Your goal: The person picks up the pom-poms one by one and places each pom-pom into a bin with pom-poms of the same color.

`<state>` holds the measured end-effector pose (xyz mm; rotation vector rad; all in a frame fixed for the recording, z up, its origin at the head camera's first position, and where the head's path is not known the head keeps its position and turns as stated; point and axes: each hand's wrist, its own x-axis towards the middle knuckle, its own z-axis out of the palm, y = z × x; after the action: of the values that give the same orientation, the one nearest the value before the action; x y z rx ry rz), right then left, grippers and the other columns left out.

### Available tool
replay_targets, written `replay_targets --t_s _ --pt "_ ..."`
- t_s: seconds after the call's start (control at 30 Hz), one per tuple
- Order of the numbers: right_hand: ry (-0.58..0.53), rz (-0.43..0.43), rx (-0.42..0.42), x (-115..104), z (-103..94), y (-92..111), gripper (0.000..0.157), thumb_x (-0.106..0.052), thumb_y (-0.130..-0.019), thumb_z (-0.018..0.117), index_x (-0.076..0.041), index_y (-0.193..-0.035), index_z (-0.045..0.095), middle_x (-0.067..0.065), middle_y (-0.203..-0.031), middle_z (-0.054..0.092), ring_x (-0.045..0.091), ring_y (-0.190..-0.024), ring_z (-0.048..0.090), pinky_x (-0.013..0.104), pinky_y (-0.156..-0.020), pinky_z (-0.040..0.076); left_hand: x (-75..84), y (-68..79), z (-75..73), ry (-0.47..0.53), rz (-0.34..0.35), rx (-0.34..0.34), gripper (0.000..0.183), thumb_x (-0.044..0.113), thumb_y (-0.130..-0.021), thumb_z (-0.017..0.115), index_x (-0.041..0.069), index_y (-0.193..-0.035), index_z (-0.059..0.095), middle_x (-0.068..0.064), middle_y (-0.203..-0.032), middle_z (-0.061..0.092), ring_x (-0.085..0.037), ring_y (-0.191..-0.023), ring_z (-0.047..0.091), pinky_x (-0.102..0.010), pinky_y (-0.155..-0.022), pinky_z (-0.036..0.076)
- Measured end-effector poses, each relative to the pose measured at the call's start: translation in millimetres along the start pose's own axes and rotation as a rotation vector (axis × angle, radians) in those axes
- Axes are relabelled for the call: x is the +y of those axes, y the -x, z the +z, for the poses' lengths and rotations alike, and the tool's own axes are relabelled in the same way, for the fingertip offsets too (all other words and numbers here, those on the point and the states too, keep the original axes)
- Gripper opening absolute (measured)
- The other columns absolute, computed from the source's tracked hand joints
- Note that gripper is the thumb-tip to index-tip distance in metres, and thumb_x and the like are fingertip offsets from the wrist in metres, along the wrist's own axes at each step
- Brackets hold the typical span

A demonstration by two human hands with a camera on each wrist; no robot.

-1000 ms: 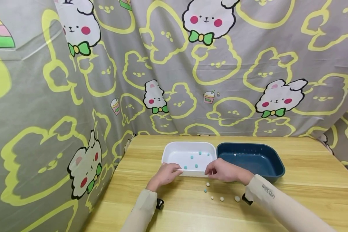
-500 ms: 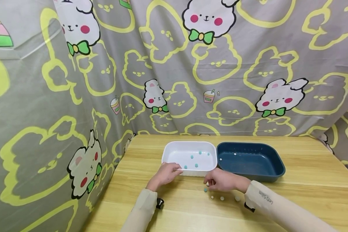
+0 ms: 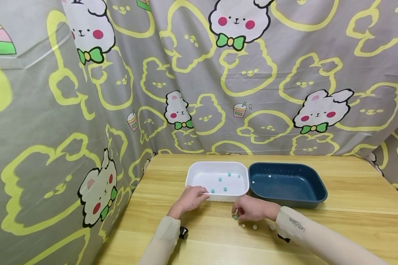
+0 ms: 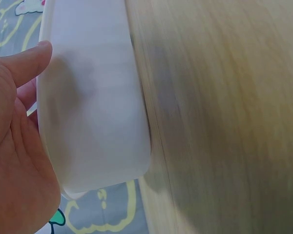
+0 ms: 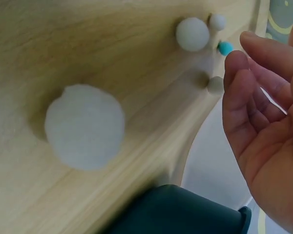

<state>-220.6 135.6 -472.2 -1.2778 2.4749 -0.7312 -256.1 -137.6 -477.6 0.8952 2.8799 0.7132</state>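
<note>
My left hand grips the near left rim of a white plastic bin, thumb on the outer side and fingers over the edge. Several teal balls lie inside it. My right hand is low over the table with fingers bent, thumb and index finger apart. Just beyond its fingertips in the right wrist view sits a teal ball; a small whitish ball, hidden in the head view, is beside the fingers. Nothing shows between the fingertips.
A navy bin stands right of the white one, with two white balls in it. On the wooden table lie a large white ball, a medium one and a smaller one. A patterned curtain hangs behind.
My right hand has come down from the gap between the bins to the loose balls on the table. A second white ball now shows in the navy bin. My left hand stays put.
</note>
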Motion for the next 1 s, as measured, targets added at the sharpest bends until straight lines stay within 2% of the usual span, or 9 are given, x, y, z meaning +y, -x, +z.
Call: replay_targets --t_s 0.3,0.73,1.0 --pt "0.055 0.024 -0.019 4.0 1.6 -5.1 0.012 -0.012 -0.082 0.074 -0.012 -0.093 0.071 -0.016 -0.07 0.053 0.0 -0.062 0.048 0.018 -0.059 0.043 0.6 -0.2 -0.8 -0.005 -0.002 0.0 0.02 0.035 -0.096 0.053 0.023 -0.09 0.068 0.015 -0.088 0.065 -0.004 -0.085 0.059 -0.039 -0.09 0.034" --pt "0.045 0.018 -0.041 4.3 6.1 -8.1 0.007 -0.009 -0.08 0.075 -0.013 -0.083 0.07 -0.016 -0.065 0.053 -0.002 -0.059 0.047 0.017 -0.056 0.042 0.5 -0.3 -0.6 0.0 -0.009 0.0 0.021 0.036 -0.096 0.053 0.023 -0.092 0.069 0.016 -0.089 0.065 -0.005 -0.086 0.059 -0.038 -0.09 0.034" --pt "0.048 0.049 -0.053 1.5 5.1 -7.7 0.009 -0.007 -0.08 0.075 -0.014 -0.082 0.069 -0.015 -0.066 0.054 -0.001 -0.06 0.048 0.018 -0.057 0.043 0.3 0.1 -0.8 0.01 -0.016 -0.002 0.02 0.036 -0.096 0.053 0.024 -0.089 0.068 0.016 -0.088 0.065 -0.004 -0.084 0.057 -0.038 -0.09 0.034"
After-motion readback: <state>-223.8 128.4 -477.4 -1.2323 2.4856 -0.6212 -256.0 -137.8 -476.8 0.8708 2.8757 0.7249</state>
